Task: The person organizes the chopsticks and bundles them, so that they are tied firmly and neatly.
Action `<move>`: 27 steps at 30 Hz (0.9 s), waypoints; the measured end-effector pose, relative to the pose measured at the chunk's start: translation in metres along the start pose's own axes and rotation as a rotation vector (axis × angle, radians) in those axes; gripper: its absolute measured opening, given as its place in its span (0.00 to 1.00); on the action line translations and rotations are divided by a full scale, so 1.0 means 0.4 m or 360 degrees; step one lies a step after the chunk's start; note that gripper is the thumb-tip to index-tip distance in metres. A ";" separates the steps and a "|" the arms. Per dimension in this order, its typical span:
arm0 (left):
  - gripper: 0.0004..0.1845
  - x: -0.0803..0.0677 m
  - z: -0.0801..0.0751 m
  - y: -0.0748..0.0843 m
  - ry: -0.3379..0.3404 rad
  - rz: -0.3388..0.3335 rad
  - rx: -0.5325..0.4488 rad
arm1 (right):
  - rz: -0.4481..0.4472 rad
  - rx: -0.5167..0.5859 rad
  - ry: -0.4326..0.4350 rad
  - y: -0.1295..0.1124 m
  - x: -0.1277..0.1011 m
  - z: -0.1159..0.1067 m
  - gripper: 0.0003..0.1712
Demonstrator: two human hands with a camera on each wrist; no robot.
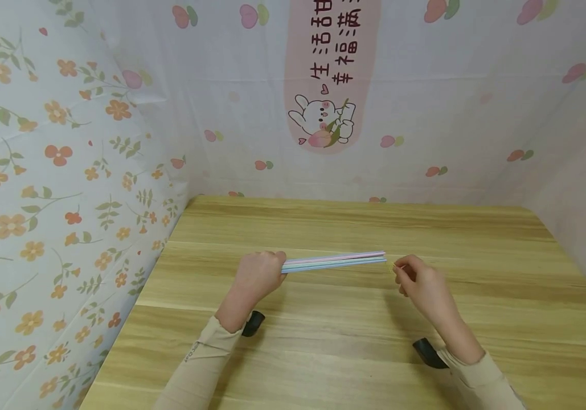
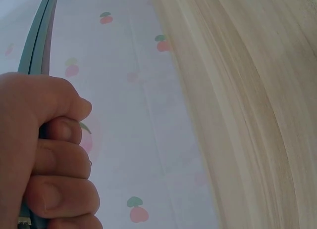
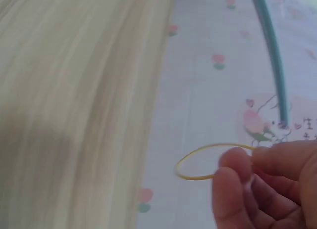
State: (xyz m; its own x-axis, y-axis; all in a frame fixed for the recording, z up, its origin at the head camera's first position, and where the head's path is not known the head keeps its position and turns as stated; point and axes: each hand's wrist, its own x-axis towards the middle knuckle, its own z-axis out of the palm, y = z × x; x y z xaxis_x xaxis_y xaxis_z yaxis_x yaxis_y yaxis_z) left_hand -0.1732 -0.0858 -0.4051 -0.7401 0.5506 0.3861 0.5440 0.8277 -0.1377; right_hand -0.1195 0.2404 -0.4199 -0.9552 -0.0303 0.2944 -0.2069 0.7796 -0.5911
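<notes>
We're working over wooden table [image 1: 354, 341], floral wall cloth [image 1: 41, 171] hanging around it. Left hand [image 1: 257, 276] fisting straws [image 1: 336, 261] above table middle; right hand [image 1: 423, 285] pinching yellow rubber band [image 3: 208, 162] just beside straw tips.

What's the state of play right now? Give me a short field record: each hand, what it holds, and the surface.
left hand: fist wrapped round one end of the bundle of straws, firm grip
bundle of straws: pastel pink, blue and green, roughly level above the table, free end pointing at the right hand
right hand: fingertips pinch a yellow rubber band just off the straws' free end
rubber band: open loop, not yet round the straws
table: light wood
surroundings: floral and peach-print sheets at the back and sides
</notes>
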 end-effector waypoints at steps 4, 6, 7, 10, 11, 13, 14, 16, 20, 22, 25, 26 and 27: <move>0.15 0.001 0.001 0.001 -0.0005 -0.0002 -0.0007 | -0.0075 0.0063 0.0179 -0.021 0.012 -0.003 0.04; 0.15 0.002 0.001 0.002 -0.0010 -0.0005 -0.0009 | -0.0102 0.0094 0.0231 -0.033 0.016 -0.005 0.04; 0.15 0.002 0.001 0.002 -0.0013 -0.0007 -0.0010 | -0.0110 0.0107 0.0248 -0.039 0.018 -0.006 0.04; 0.16 0.002 0.005 0.002 0.0001 0.0005 0.0001 | -0.0152 0.0136 0.0302 -0.055 0.019 -0.007 0.04; 0.16 0.001 0.005 0.002 0.0001 0.0009 0.0005 | -0.0166 0.0151 0.0318 -0.060 0.019 -0.007 0.04; 0.17 -0.001 0.008 0.003 -0.0003 0.0012 0.0009 | -0.0198 0.0171 0.0350 -0.068 0.018 -0.004 0.05; 0.17 -0.002 0.009 0.004 -0.0004 0.0012 0.0008 | -0.0208 0.0188 0.0359 -0.072 0.017 -0.002 0.05; 0.17 -0.003 0.010 0.005 -0.0018 0.0009 0.0010 | -0.0215 0.0226 0.0357 -0.080 0.017 0.000 0.06; 0.17 0.001 0.012 0.006 -0.0006 0.0006 0.0014 | -0.0232 0.0287 0.0339 -0.097 0.016 0.005 0.06; 0.17 0.003 0.012 0.007 0.0014 0.0008 0.0020 | -0.0250 0.0287 0.0331 -0.103 0.014 0.008 0.07; 0.18 0.006 0.011 0.006 0.0034 -0.0004 0.0018 | -0.0249 0.0339 0.0290 -0.111 0.007 0.016 0.06; 0.18 0.006 0.010 0.006 0.0037 -0.0009 0.0018 | -0.0237 0.0361 0.0268 -0.114 0.003 0.019 0.06; 0.18 0.007 0.009 0.005 0.0042 -0.0013 0.0018 | -0.0212 0.0398 0.0237 -0.117 -0.001 0.022 0.05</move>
State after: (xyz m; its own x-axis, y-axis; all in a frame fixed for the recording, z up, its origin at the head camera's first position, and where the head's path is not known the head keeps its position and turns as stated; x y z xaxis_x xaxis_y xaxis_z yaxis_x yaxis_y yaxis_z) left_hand -0.1757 -0.0821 -0.4077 -0.7339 0.5407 0.4112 0.5331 0.8336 -0.1448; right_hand -0.1114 0.1986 -0.3988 -0.8787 -0.0154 0.4771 -0.3911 0.5962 -0.7011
